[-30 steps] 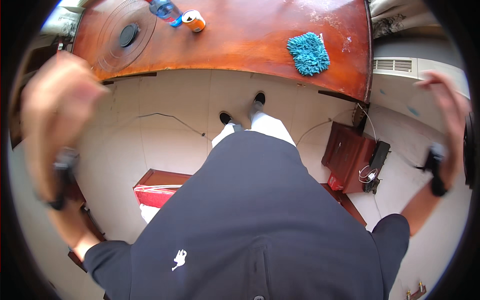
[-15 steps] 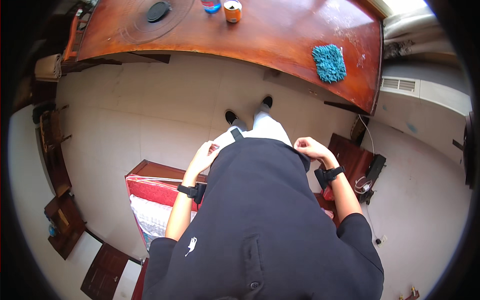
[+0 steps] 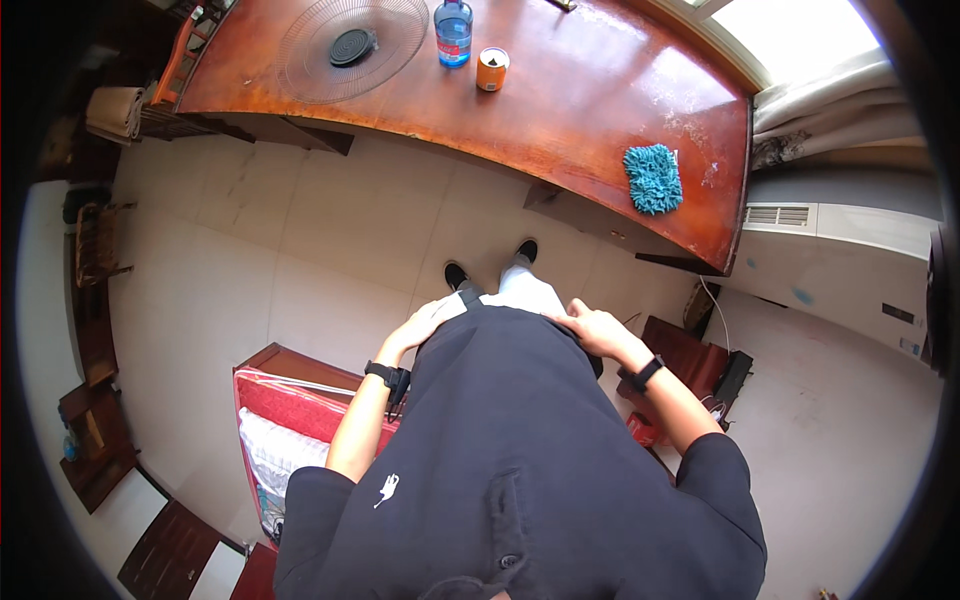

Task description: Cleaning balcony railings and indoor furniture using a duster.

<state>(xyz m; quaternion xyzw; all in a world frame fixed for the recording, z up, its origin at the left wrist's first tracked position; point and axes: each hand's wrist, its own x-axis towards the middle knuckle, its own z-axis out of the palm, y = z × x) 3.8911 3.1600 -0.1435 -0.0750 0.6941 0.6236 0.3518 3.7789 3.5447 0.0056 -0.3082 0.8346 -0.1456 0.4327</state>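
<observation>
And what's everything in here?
Table: 1, brown, top
Bottle: 1, blue, on table
Can: 1, orange, beside bottle
Wire grille: 1, black hub, table's left
Cloth: 1, teal, table's right
Window: 1, white, upper right
Curtain: 1, greyish, right
Vented unit: 1, whitish, right
Padding: 1, red, lower left
Shoes: 2, black, centre
Trousers: 1, white, centre
Shirt: 1, black, centre
Wristbands: 2, black, wrists
Left hand: 1, bare, shirt hem
Right hand: 1, bare, shirt hem
</observation>
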